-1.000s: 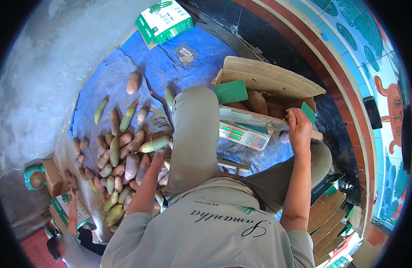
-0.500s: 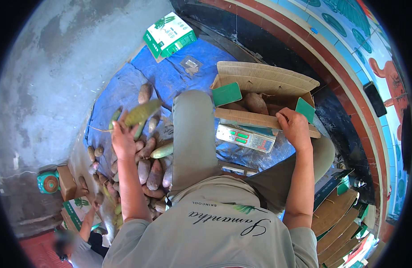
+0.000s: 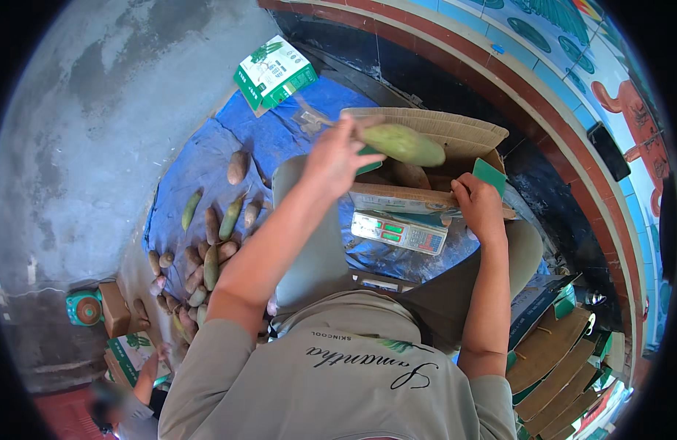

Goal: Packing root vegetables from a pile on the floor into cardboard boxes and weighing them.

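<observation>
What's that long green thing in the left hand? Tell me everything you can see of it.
It's a green vegetable, plump and elongated, with yellowish-green skin and a rounded right end; blur hides finer detail. The left hand grips its left end, so it lies slightly slanted across the open cardboard box. Whether it touches the box is unclear.

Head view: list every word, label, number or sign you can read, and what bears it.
I'll leave wording uncopied.
Grey shirt: dark lettering, upside down, legible.
Far white-and-green box: print, mostly too small.
Open carton, near side: faint print, unreadable.
Scale: lit displays, keypad; too small.
</observation>
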A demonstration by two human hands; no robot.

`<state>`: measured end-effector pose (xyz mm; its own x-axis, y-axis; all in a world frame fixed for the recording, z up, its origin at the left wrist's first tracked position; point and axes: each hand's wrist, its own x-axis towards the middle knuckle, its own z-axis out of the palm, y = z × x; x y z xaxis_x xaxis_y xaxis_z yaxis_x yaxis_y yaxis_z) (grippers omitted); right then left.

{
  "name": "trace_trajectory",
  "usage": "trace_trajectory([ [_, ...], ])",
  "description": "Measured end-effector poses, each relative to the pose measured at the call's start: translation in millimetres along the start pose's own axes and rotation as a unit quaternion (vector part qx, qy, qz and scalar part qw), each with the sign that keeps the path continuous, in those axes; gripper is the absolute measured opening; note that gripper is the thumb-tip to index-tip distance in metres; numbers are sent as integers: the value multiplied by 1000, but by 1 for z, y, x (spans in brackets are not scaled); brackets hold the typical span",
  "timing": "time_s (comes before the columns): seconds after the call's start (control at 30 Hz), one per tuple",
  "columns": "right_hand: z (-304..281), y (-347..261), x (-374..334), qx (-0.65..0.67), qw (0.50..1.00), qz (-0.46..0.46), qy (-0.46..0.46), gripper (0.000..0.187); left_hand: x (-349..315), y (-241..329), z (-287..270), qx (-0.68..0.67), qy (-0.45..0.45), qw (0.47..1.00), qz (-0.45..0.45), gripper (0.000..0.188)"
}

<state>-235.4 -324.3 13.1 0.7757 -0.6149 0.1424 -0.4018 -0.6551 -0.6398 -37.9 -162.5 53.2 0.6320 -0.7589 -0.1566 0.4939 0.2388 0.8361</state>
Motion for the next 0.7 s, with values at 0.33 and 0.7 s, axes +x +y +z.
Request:
trace_trajectory([
  [0.33, 2, 2, 1, -43, 999, -27, 17, 15, 48, -53, 24, 172, 20, 984, -50, 41],
  [0.7, 9, 2, 3, -52, 997, -44, 28, 15, -40, 30, -67, 319, 138, 914, 208, 24],
])
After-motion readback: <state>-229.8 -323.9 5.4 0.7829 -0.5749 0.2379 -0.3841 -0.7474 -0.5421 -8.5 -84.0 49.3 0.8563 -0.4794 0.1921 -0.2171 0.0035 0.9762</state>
